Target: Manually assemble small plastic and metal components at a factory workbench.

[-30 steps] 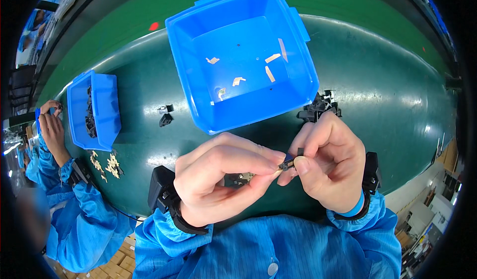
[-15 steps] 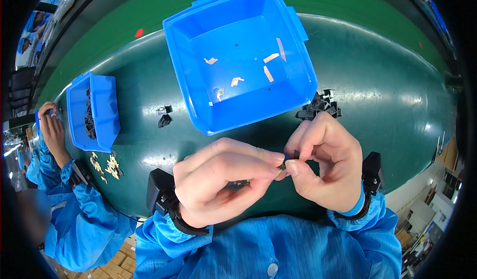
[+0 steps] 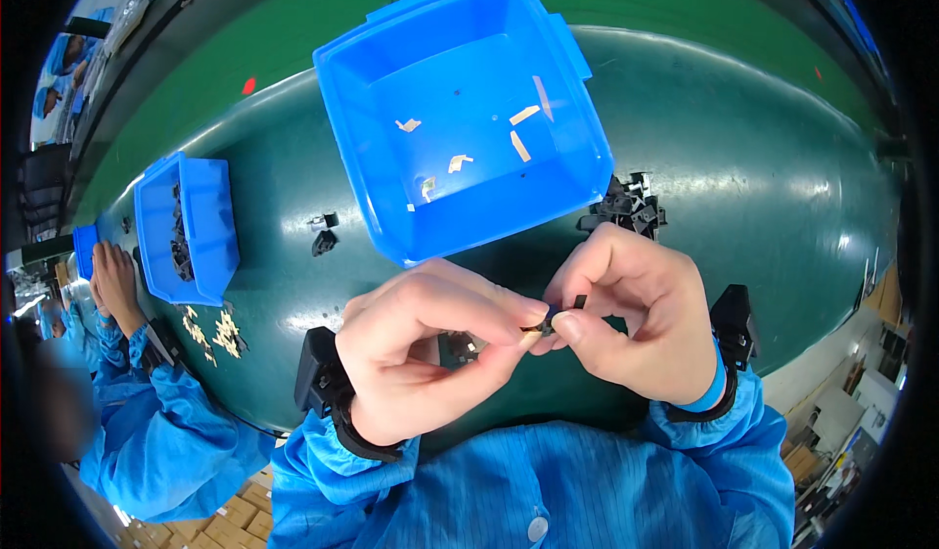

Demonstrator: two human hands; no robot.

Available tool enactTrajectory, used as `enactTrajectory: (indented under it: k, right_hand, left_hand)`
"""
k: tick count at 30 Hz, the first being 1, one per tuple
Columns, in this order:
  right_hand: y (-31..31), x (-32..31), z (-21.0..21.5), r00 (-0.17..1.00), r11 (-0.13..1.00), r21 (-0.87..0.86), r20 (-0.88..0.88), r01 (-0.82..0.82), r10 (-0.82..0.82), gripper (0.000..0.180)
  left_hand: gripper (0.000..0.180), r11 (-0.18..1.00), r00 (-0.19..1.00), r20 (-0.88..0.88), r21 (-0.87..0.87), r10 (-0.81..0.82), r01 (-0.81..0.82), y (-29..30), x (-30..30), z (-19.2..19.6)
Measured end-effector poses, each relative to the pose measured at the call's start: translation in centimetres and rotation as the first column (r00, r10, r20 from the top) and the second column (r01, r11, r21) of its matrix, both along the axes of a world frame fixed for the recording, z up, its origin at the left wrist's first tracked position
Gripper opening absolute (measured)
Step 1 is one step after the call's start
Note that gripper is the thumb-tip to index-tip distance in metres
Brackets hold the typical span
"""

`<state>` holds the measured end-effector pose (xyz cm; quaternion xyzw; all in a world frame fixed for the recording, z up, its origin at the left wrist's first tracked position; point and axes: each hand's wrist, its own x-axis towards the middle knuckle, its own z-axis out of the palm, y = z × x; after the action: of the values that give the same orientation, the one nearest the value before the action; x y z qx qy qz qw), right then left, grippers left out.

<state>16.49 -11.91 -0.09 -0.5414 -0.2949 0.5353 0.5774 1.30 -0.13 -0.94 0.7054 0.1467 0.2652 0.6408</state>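
Observation:
Both my hands meet above the near side of the green table, fingertips pinched together. A small black part, dark and mostly covered by fingers, is held between them. My left hand grips its left end with thumb and forefinger. From the other side, my right hand pinches it too, and a dark tip sticks up beside the thumb. Just beyond my right hand lies a pile of black parts. More small pieces show on the table through the gap in my left hand.
A large blue bin with several beige strips inside stands ahead. Two small black pieces lie left of it. Farther left are a smaller blue bin of black parts, beige bits and a co-worker's hand.
Both hands keep their pinch on the small part while the left fingers shift slightly. The view moves a little. The co-worker's hand has come lower, beside a blue object.

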Motion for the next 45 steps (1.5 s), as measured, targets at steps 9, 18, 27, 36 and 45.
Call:
enactTrajectory:
  k: [9, 18, 27, 36, 45]
  right_hand:
    - [0.0, 0.3, -0.2, 0.98, 0.997, 0.071, -0.197, -0.022, 0.036, 0.011]
    - [0.4, 0.7, 0.1, 0.888, 0.985, 0.157, 0.459, -0.078, -0.003, 0.01]
    - [0.0, -0.2, 0.8, 0.866, 0.955, 0.274, 0.498, -0.112, -0.041, 0.01]
    - [0.0, 0.0, 1.0, 0.852, 0.933, 0.325, 0.522, -0.156, -0.04, 0.008]
    - [-0.2, 0.0, 0.1, 0.966, 0.975, 0.193, 0.251, -0.111, 0.06, 0.009]
  left_hand:
    - [0.023, 0.981, 0.996, 0.086, -0.196, 0.024, -0.007, 0.1, 0.5, -0.2]
    - [0.027, 0.978, 0.986, -0.16, -0.206, -0.047, 0.014, 0.1, 0.4, -0.4]
    - [0.025, 0.962, 0.989, -0.136, 0.271, 0.052, -0.013, 0.0, -0.3, 2.3]
    - [0.026, 0.905, 0.997, -0.046, 0.425, 0.054, -0.029, 0.2, -0.6, 1.9]
    - [0.021, 0.783, 0.992, 0.083, 0.609, 0.094, -0.125, 0.1, -0.4, 0.6]
